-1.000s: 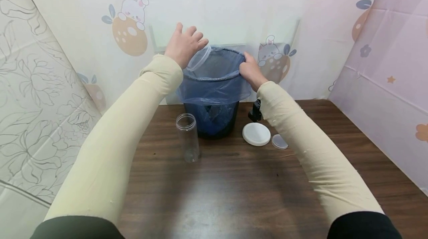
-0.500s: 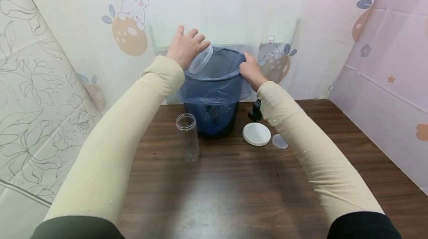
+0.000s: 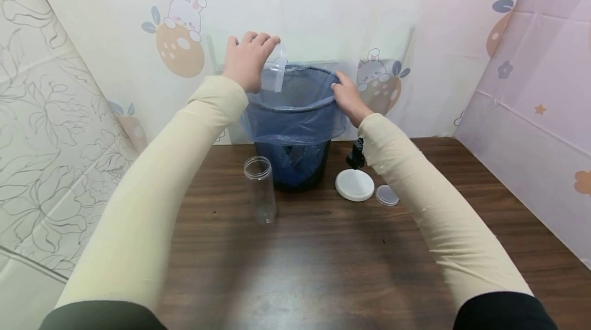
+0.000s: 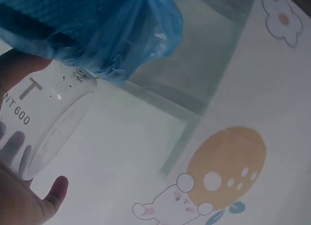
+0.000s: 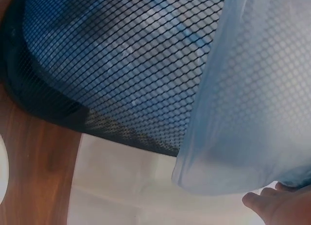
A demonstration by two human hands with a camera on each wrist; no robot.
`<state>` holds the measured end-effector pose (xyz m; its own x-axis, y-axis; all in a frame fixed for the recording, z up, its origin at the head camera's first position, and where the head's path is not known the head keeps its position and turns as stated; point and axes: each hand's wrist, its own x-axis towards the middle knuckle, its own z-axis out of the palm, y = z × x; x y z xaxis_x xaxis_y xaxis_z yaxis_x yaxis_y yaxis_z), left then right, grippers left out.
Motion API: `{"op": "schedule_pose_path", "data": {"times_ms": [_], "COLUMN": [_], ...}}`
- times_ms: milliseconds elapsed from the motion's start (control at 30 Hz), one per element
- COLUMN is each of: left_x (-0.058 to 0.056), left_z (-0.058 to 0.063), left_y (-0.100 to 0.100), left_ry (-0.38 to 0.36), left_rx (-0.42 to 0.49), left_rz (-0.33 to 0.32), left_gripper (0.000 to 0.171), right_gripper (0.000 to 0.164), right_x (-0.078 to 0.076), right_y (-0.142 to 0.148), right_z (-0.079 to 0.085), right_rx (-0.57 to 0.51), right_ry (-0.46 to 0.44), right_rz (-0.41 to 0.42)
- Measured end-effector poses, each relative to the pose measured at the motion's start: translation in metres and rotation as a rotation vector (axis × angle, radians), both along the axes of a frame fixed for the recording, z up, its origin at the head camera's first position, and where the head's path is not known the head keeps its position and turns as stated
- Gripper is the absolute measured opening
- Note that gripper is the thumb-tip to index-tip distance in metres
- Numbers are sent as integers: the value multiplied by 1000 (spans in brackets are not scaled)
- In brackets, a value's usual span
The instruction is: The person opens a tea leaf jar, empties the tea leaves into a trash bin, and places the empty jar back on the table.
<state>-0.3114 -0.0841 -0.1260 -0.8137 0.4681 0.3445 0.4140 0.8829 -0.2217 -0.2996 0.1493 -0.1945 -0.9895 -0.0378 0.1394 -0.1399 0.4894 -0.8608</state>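
Note:
My left hand (image 3: 247,63) grips a clear plastic cup (image 3: 275,71) above the left rim of the bin. In the left wrist view, this tilted cup (image 4: 60,106) has printed lettering and dark specks near one end. My right hand (image 3: 348,99) holds the bin's right rim, with its fingers over the bag edge. The black mesh bin (image 3: 291,166) stands upright, lined with a blue translucent bag (image 3: 295,127) folded over its rim. The right wrist view shows the mesh and bag up close, with the fingers at the lower right.
A clear open jar (image 3: 260,191) stands in front of the bin. To the right lie a white round lid (image 3: 354,185) and a smaller translucent lid (image 3: 387,195). A small black object (image 3: 355,154) sits beside the right forearm. Printed curtains rise behind the wooden table (image 3: 295,268).
My left hand has lifted slightly and shifted left, turning the cup so that its side shows more. The right hand stays on the bin's rim.

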Motion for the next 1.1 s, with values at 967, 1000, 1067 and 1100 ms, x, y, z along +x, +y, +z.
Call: {"op": "schedule_pose_path", "data": {"times_ms": [967, 1000, 1067, 1100], "left_x": [28, 29, 31, 32], "left_z": [14, 14, 12, 10], "left_y": [7, 8, 9, 10], "left_ry": [-400, -425, -471, -497], "left_rx": [894, 929, 986, 1009], "left_rz": [-244, -274, -334, -359], "left_gripper": [115, 113, 111, 109], "right_gripper": [72, 73, 76, 79], "right_x": [14, 15, 17, 19], "right_y": [3, 2, -1, -3], "right_z": [19, 21, 24, 26], "right_rx": [-148, -220, -353, -405], "right_ry": [371, 371, 365, 359], "right_rz": [385, 414, 462, 478]}}
